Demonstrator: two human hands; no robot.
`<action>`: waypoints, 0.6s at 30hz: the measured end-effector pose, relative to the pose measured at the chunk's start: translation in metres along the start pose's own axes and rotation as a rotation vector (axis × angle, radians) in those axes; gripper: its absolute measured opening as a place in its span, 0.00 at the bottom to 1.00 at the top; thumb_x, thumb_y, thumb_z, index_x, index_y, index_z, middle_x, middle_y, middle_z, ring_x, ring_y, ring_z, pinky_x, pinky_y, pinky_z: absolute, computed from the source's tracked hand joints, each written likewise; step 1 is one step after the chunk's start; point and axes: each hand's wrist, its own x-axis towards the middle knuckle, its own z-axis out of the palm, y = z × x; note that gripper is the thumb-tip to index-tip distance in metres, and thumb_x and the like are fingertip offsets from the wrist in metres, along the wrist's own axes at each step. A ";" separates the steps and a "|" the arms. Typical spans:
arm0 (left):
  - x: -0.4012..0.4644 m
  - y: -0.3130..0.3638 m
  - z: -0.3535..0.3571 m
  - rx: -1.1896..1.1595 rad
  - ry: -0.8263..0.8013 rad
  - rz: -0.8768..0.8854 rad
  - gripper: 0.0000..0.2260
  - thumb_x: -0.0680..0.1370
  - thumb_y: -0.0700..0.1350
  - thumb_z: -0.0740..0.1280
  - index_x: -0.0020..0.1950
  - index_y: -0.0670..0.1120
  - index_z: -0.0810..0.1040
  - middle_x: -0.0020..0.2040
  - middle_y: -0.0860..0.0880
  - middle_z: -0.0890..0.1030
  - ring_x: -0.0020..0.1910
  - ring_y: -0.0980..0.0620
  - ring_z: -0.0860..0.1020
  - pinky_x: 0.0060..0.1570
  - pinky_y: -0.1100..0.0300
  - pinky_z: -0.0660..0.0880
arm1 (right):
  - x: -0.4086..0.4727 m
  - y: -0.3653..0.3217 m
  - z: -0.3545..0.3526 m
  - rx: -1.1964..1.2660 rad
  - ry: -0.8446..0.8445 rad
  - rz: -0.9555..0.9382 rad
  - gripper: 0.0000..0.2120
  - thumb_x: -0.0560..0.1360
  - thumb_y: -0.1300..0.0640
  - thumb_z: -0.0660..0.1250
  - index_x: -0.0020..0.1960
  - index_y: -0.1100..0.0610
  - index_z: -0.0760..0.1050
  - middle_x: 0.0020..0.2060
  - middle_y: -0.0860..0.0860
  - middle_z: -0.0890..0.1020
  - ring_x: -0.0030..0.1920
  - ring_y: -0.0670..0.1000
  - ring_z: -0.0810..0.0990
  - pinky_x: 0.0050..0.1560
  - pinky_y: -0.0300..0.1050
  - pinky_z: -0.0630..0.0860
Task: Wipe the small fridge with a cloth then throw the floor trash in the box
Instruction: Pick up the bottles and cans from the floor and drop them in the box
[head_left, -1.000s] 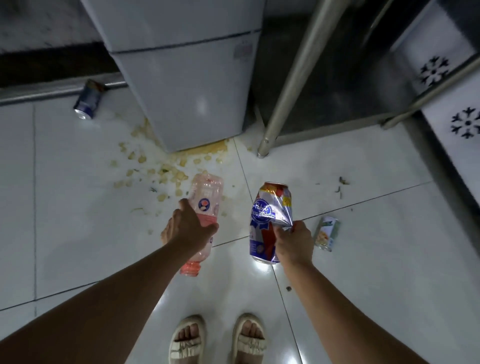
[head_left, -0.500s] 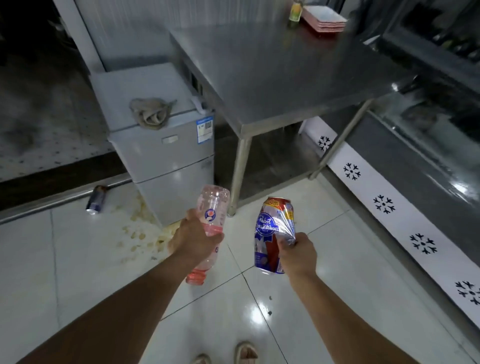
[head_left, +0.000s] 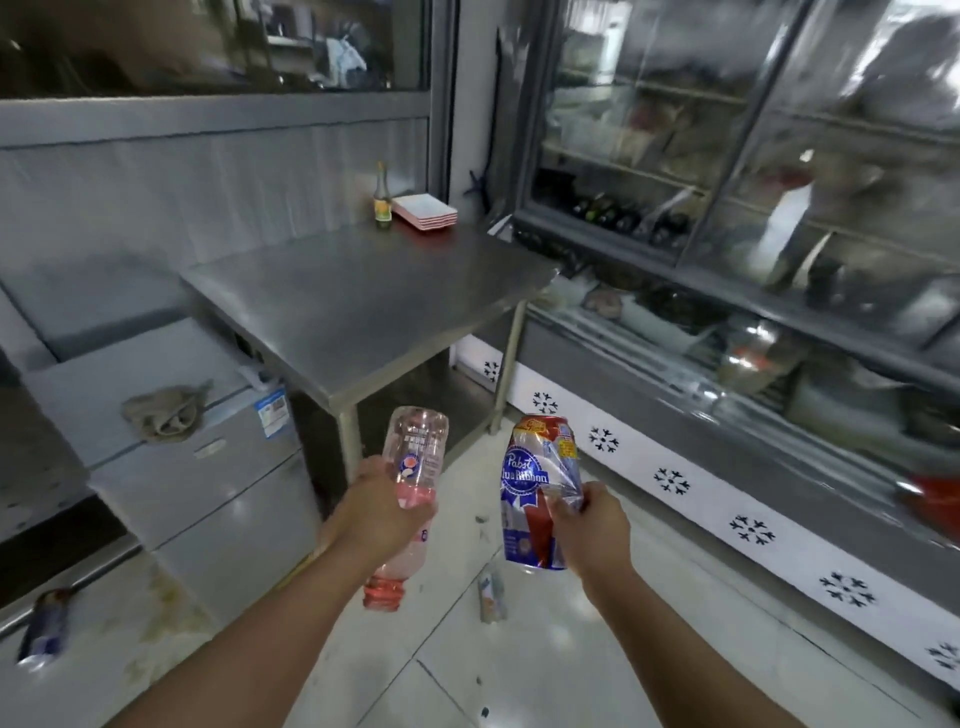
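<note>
My left hand (head_left: 382, 506) grips a clear plastic bottle (head_left: 415, 452) with a pink cap, held upside down with the cap pointing at the floor. My right hand (head_left: 589, 525) holds a crumpled blue, white and red beer can (head_left: 535, 483) by its side. The small grey fridge (head_left: 208, 483) stands at the left, with a crumpled grey cloth (head_left: 163, 413) lying on its top. No box is in view.
A blue can (head_left: 47, 623) lies on the floor left of the fridge, and a small carton (head_left: 491, 595) lies between my arms. Spilled crumbs (head_left: 171, 608) stain the tiles by the fridge. A steel table (head_left: 363, 296) stands beside it. A glass display cooler (head_left: 753, 234) fills the right.
My view has swung up from the floor to the room. Both hands have risen with the bottle and the can, away from the tiles.
</note>
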 end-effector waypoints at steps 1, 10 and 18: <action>-0.003 0.010 0.001 -0.011 -0.013 0.016 0.24 0.69 0.55 0.71 0.57 0.50 0.62 0.49 0.50 0.78 0.40 0.53 0.76 0.39 0.59 0.74 | 0.001 -0.002 -0.010 0.008 0.013 -0.001 0.09 0.77 0.54 0.64 0.54 0.57 0.72 0.47 0.52 0.80 0.42 0.49 0.78 0.29 0.35 0.68; -0.098 0.115 0.040 0.021 -0.107 0.187 0.23 0.69 0.55 0.71 0.55 0.51 0.63 0.48 0.50 0.78 0.44 0.49 0.79 0.49 0.51 0.78 | -0.042 0.055 -0.149 0.125 0.219 0.051 0.05 0.76 0.56 0.64 0.51 0.56 0.71 0.44 0.52 0.79 0.38 0.46 0.77 0.28 0.38 0.69; -0.247 0.195 0.135 0.087 -0.267 0.370 0.26 0.70 0.56 0.71 0.59 0.47 0.64 0.52 0.48 0.77 0.48 0.46 0.77 0.49 0.53 0.76 | -0.137 0.165 -0.297 0.237 0.414 0.181 0.05 0.76 0.58 0.65 0.49 0.59 0.72 0.43 0.54 0.78 0.37 0.48 0.75 0.27 0.38 0.67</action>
